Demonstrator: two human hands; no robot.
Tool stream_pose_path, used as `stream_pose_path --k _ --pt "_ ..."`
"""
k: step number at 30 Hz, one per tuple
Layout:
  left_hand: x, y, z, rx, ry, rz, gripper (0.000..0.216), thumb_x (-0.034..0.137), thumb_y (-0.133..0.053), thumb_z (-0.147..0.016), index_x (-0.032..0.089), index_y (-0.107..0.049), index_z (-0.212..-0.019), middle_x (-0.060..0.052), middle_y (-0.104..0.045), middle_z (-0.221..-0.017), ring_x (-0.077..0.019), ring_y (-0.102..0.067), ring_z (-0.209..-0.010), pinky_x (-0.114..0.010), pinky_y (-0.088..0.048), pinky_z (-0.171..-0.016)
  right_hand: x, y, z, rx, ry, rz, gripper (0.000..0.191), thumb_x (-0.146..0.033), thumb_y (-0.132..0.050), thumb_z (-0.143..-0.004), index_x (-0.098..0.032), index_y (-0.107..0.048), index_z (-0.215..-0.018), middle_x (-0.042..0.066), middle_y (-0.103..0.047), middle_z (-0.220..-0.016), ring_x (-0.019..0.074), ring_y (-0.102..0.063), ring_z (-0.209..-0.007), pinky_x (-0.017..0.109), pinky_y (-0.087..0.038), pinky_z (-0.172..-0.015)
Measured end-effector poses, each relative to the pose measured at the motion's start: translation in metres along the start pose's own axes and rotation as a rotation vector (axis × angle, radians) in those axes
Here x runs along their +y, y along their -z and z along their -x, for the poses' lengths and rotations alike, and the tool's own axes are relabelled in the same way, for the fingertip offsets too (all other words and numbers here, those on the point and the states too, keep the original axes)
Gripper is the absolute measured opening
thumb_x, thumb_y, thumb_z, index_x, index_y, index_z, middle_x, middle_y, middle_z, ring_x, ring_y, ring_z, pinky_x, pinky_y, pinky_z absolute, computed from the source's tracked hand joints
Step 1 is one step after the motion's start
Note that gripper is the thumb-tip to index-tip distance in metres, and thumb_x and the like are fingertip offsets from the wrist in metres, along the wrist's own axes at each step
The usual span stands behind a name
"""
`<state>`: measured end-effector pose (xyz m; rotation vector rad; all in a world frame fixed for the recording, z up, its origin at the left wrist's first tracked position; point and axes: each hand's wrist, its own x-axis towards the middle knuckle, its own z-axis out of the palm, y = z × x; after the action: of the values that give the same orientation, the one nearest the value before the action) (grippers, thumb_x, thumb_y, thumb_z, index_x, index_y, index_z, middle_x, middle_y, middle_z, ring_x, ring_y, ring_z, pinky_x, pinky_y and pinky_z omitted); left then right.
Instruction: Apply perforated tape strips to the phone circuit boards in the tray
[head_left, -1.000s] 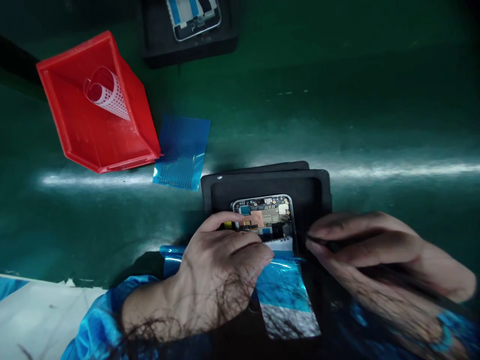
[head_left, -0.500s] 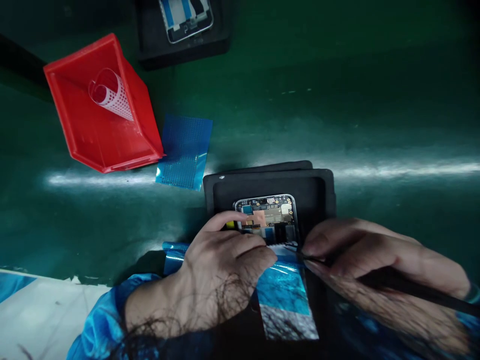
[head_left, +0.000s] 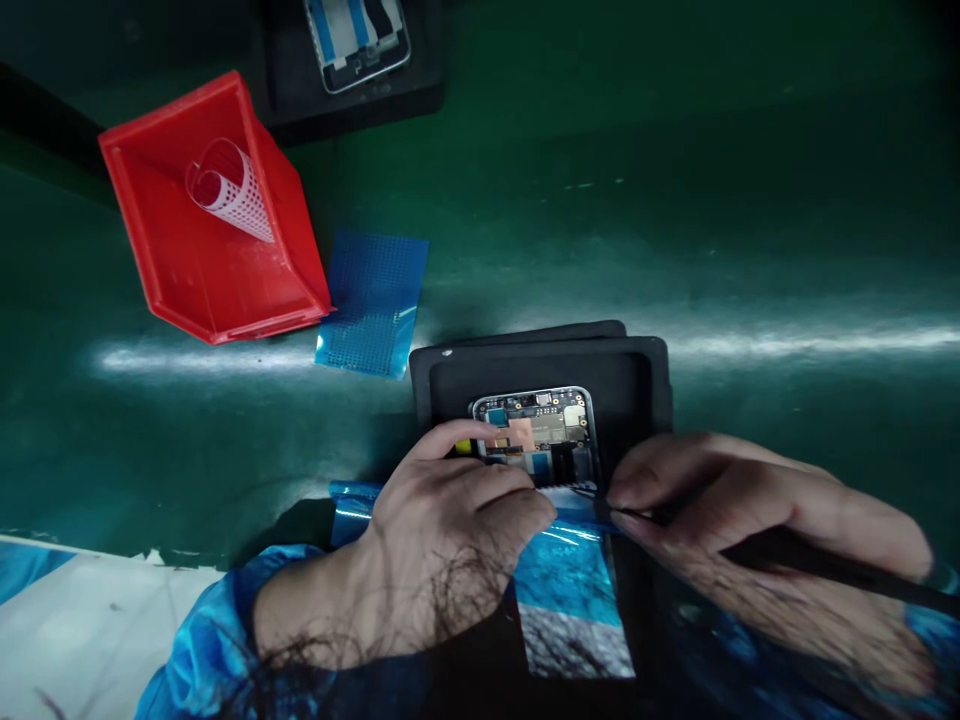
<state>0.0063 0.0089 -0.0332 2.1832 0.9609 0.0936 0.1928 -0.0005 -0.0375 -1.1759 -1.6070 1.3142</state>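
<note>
An opened phone (head_left: pixel 541 430) with its circuit board showing lies in a black foam tray (head_left: pixel 630 385) near me. My left hand (head_left: pixel 450 540) rests curled on the phone's left side, its fingers pressing the body and a strip of blue film (head_left: pixel 566 570) that covers the lower half. My right hand (head_left: pixel 735 510) is closed on a thin black tool (head_left: pixel 825 570). The tool's tip touches the phone's right edge where the film begins.
A red plastic bin (head_left: pixel 210 270) with a curled perforated sheet (head_left: pixel 229 195) stands at the back left. A blue perforated film sheet (head_left: pixel 373 300) lies beside it. Another black tray with a phone (head_left: pixel 356 35) sits at the far edge. A white sheet (head_left: pixel 90 620) lies at the near left on the green mat.
My right hand has slid slightly left and the tool tip has come in to the phone's right edge. My left hand has stayed put on the phone.
</note>
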Motion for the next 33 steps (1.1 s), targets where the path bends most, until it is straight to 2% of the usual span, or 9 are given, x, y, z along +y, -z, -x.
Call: stream_pose_path --k 2,4,9,15,22,25,28,30,33 --pt "0.000 0.000 0.000 -0.011 0.009 -0.003 0.020 0.010 -0.034 -0.070 0.021 -0.050 -0.074 0.008 -0.054 -0.064 -0.0051 -0.048 -0.059 -0.028 -0.023 -0.090 0.002 0.000 0.002 0.002 -0.010 0.005 0.018 -0.006 -0.055 -0.052 -0.022 -0.049 -0.059 0.003 -0.053 -0.063 0.0170 -0.053 -0.058 0.032 -0.047 -0.046" --pt "0.000 0.000 0.000 -0.017 0.007 -0.001 0.020 0.010 -0.033 -0.071 0.021 -0.050 -0.074 0.007 -0.054 -0.064 -0.0053 -0.048 -0.059 -0.028 -0.023 -0.090 0.004 0.000 0.002 -0.012 -0.011 0.007 0.022 -0.003 -0.055 -0.050 -0.022 -0.050 -0.060 0.003 -0.053 -0.063 0.0170 -0.053 -0.058 0.033 -0.047 -0.047" --pt "0.001 0.000 -0.001 -0.023 0.003 -0.010 0.021 0.010 -0.032 -0.071 0.021 -0.050 -0.074 0.007 -0.054 -0.063 -0.0057 -0.048 -0.059 -0.029 -0.023 -0.090 0.004 -0.001 -0.003 -0.043 0.025 -0.016 0.002 -0.021 -0.049 -0.061 -0.021 -0.051 -0.061 0.005 -0.053 -0.061 0.0170 -0.053 -0.058 0.032 -0.047 -0.044" --pt "0.001 0.000 -0.002 -0.010 0.000 -0.020 0.020 0.011 -0.033 -0.072 0.022 -0.051 -0.074 0.007 -0.055 -0.063 -0.0048 -0.048 -0.059 -0.026 -0.023 -0.090 -0.001 0.000 -0.002 -0.048 0.039 -0.041 0.003 -0.023 -0.050 -0.061 -0.021 -0.052 -0.060 0.005 -0.052 -0.058 0.0175 -0.053 -0.057 0.032 -0.047 -0.045" --pt "-0.001 0.001 0.000 -0.017 0.000 -0.011 0.018 0.011 -0.036 -0.069 0.021 -0.050 -0.075 0.008 -0.055 -0.065 -0.0043 -0.048 -0.061 -0.024 -0.022 -0.091 0.006 -0.001 0.006 -0.020 -0.003 -0.107 0.002 -0.022 -0.051 -0.059 -0.022 -0.053 -0.059 0.004 -0.053 -0.060 0.0185 -0.053 -0.058 0.035 -0.045 -0.047" --pt "0.000 0.001 0.000 -0.016 -0.003 0.002 0.018 0.009 -0.038 -0.067 0.021 -0.049 -0.075 0.007 -0.054 -0.066 -0.0047 -0.048 -0.061 -0.025 -0.022 -0.091 0.005 -0.004 0.006 0.090 -0.053 -0.095 0.009 -0.014 -0.054 -0.055 -0.022 -0.050 -0.055 0.001 -0.053 -0.060 0.0175 -0.053 -0.057 0.034 -0.045 -0.046" --pt "0.000 0.001 0.001 -0.005 -0.003 0.009 0.019 0.007 -0.037 -0.067 0.020 -0.049 -0.074 0.007 -0.055 -0.066 -0.0053 -0.049 -0.062 -0.026 -0.022 -0.090 0.002 -0.007 0.000 0.296 -0.139 -0.027 0.022 -0.002 -0.056 -0.049 -0.022 -0.045 -0.054 -0.001 -0.051 -0.063 0.0160 -0.052 -0.059 0.034 -0.044 -0.050" --pt "0.001 0.002 0.001 0.004 0.000 0.008 0.019 0.007 -0.036 -0.067 0.020 -0.049 -0.073 0.007 -0.055 -0.066 -0.0055 -0.049 -0.062 -0.027 -0.023 -0.090 0.000 -0.009 -0.006 0.406 -0.175 0.032 0.024 -0.001 -0.056 -0.049 -0.021 -0.044 -0.054 -0.002 -0.051 -0.064 0.0153 -0.052 -0.061 0.032 -0.043 -0.053" --pt "0.001 0.002 0.000 0.007 0.000 0.010 0.018 0.008 -0.036 -0.068 0.020 -0.049 -0.072 0.007 -0.055 -0.064 -0.0055 -0.049 -0.062 -0.028 -0.024 -0.089 -0.001 -0.012 -0.015 0.455 -0.197 0.097 0.023 -0.001 -0.056 -0.049 -0.020 -0.044 -0.052 -0.002 -0.052 -0.062 0.0151 -0.053 -0.061 0.031 -0.042 -0.052"
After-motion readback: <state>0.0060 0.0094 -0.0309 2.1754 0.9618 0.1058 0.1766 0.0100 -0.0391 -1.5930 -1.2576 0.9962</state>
